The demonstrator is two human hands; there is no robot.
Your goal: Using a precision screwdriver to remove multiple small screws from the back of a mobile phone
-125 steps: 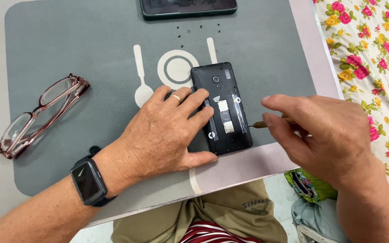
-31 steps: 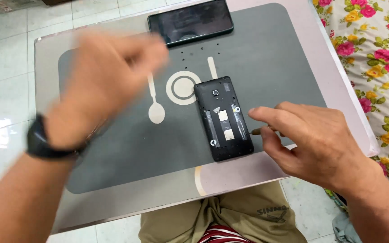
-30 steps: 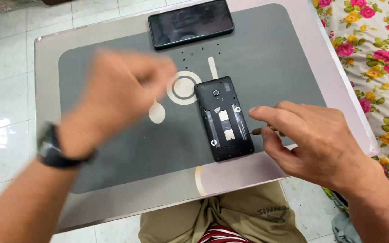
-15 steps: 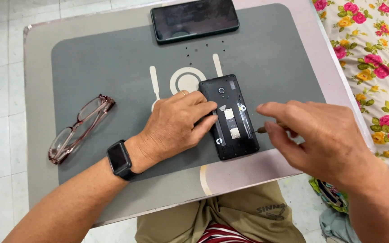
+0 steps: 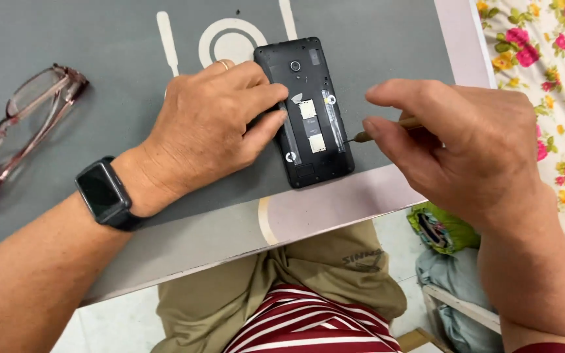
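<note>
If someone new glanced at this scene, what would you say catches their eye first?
Most likely the opened black phone, lying back-up on the grey mat with its inner slots bare. The left hand presses on its left edge, while the right hand pinches a thin screwdriver with its tip at the phone's right side. A pair of glasses lies at the far left.

The left hand presses the opened black phone flat on the grey surface while the right hand pinches a thin screwdriver against its edge, glasses lying nearby
</note>
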